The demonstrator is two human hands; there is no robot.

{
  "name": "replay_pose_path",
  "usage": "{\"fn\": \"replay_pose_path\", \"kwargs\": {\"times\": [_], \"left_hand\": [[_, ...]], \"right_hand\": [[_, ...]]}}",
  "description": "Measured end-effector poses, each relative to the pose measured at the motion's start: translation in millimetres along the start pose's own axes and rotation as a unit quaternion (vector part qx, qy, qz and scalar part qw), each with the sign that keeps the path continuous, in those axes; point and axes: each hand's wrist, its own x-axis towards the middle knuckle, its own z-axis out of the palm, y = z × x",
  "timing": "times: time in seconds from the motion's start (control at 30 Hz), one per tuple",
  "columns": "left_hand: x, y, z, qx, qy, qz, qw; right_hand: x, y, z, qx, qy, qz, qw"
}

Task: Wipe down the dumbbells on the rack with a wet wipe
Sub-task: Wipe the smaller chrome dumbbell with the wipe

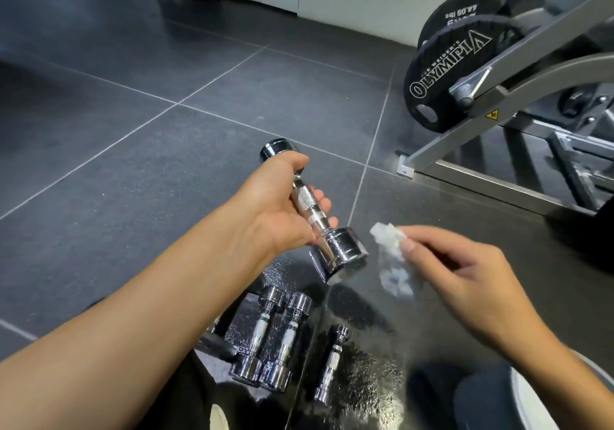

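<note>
1. Left grip [282, 210] is wrapped round the knurled handle of a chrome dumbbell [339, 253]. The dumbbell is held up off the rack [365, 379], tilted, with its near head toward the camera.
2. Right grip [465, 276] pinches a crumpled wet wipe [390, 253] between thumb and fingertips. The wipe sits just beside the near head, and I see a small gap, so no contact.
3. Three more are on the rack below: a pair of dumbbells [272, 340] touching side by side, and a smaller dumbbell [332, 361] lying apart to their right.
4. Progress, as a judgement: the task is mid-way at most. The step in hand is wiping the lifted one, and the wipe is not on metal yet.
5. I can't tell which of the three on the rack are already wiped. All are shiny chrome with no visible moisture or smears.
6. What looks left: wipe both heads and the handle of the held one, set it back on the rack, then do any that are unwiped.
7. Background: a weight plate [445, 74] on a machine frame [518, 74], with tiled floor [166, 130] under it. Neither matters for the task.
</note>
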Motion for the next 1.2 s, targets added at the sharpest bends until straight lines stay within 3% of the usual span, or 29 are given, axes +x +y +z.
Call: {"fn": "replay_pose_path", "kwargs": {"times": [0.07, 0.17, 0.43, 0.6, 0.73, 1.0, 1.1, 1.2], "left_hand": [[1, -6, 0, 0.024, -0.004, -0.007, 1.000], [1, -20, 3, 0.074, -0.015, -0.011, 0.997], [-8, -47, 10, 0.162, -0.089, 0.019, 0.983], [-6, -60, 13, 0.181, -0.108, 0.014, 0.977], [-3, -62, 13, 0.184, -0.098, 0.022, 0.978], [2, -58, 11, 0.153, -0.063, 0.031, 0.986], [6, -59, 7, 0.142, -0.058, 0.022, 0.988], [4, -58, 6, 0.135, -0.061, 0.007, 0.989]], "right_hand": [[8, -5, 0, 0.185, 0.019, 0.108, 0.977], [18, -14, 2, 0.326, 0.034, 0.159, 0.931], [36, -16, 16, 0.410, 0.069, 0.164, 0.894], [34, -14, 16, 0.399, 0.037, 0.184, 0.898], [33, -7, 5, 0.353, 0.056, 0.179, 0.916], [36, -1, 1, 0.399, 0.095, 0.220, 0.885], [39, 1, 0, 0.342, 0.124, 0.202, 0.909], [39, 1, -5, 0.200, 0.138, 0.138, 0.960]]}}
